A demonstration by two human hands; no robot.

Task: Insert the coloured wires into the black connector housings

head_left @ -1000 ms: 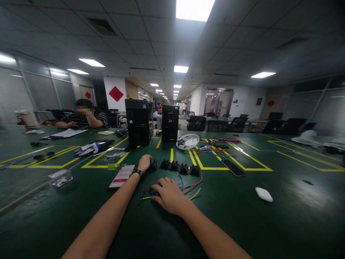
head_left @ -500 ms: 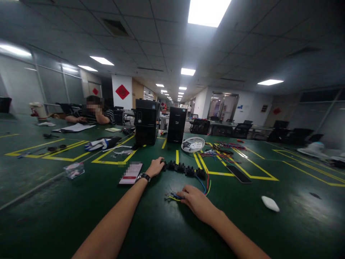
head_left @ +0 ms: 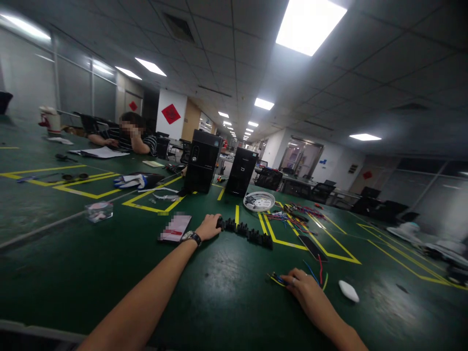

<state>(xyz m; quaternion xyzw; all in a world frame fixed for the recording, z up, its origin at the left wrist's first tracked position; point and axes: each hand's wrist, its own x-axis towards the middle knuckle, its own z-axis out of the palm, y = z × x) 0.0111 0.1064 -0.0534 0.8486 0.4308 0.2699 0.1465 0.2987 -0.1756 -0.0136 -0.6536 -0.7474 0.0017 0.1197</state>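
My left hand [head_left: 209,227] has its fingers curled round the near-left end of a row of black plastic blocks [head_left: 243,231], partly hiding the end one. The several blocks stand in a slanting line on the green table [head_left: 219,297]. Farther right and nearer to me, my right hand [head_left: 302,287] is closed on a small bundle of wires [head_left: 278,280]. Dark and metallic tips stick out on the bundle's left; blue, red and yellow-green ends spread out past the hand on the other side.
Left of my wrist lies a lit phone [head_left: 176,228]. Two black computer towers [head_left: 203,163] stand behind the blocks, beside a white round basket-like cover [head_left: 259,201]. More wires [head_left: 296,217], a dark phone [head_left: 312,247] and a white case [head_left: 348,291] lie right. A person [head_left: 126,136] sits far left.
My right hand has carried the wires rightwards, away from the blocks. My left hand has brought the end block against the row, closing the gap. The view has tilted.
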